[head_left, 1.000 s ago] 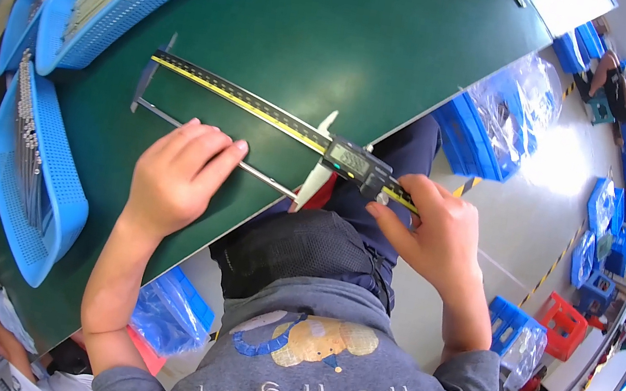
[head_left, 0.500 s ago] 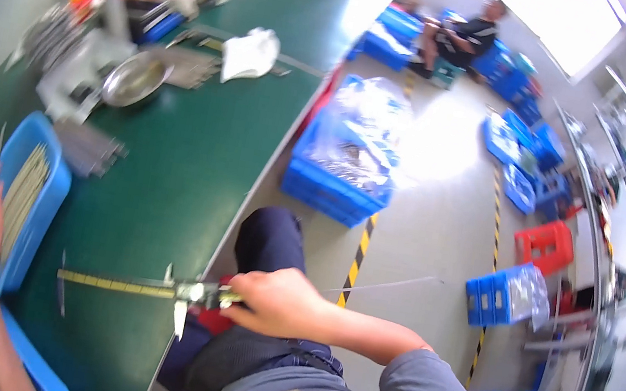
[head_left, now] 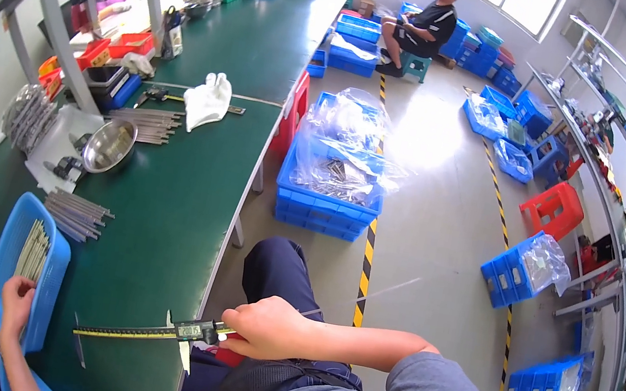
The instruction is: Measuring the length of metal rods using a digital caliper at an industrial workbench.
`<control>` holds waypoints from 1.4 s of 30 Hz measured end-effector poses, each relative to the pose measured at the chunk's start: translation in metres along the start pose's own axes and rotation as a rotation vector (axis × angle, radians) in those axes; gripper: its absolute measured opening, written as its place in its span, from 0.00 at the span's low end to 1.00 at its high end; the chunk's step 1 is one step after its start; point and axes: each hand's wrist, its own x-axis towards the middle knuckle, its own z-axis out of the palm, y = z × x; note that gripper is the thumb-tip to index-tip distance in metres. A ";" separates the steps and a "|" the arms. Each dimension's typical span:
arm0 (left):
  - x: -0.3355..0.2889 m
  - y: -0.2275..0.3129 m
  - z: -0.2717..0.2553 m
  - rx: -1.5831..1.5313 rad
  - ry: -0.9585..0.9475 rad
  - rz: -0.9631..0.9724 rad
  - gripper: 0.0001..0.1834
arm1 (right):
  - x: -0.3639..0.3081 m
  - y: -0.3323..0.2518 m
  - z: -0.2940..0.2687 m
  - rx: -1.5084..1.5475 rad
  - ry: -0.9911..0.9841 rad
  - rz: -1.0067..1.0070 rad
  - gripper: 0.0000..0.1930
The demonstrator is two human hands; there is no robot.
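Head view: right hand (head_left: 268,327) grips caliper (head_left: 149,331) over table edge (head_left: 210,278); left hand (head_left: 16,303) clutches blue tray (head_left: 47,292) rim.

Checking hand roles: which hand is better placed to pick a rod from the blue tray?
Left. The left hand already rests on the blue tray beside the rods; the right hand is across the bench, gripping the caliper.

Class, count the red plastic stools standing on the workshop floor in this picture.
1: a red stool stands on the floor right of the striped line, near the shelving. Others may be hidden behind blue crates.
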 end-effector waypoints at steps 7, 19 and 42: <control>-0.153 0.077 -0.051 0.299 0.308 0.104 0.04 | -0.010 0.000 -0.010 0.009 -0.002 0.079 0.18; -0.289 0.040 -0.013 0.211 0.317 -0.343 0.16 | 0.003 0.000 -0.029 -0.053 -0.056 0.045 0.18; -0.189 0.175 0.114 0.319 0.452 0.788 0.13 | -0.006 -0.005 -0.028 -0.002 0.066 0.111 0.15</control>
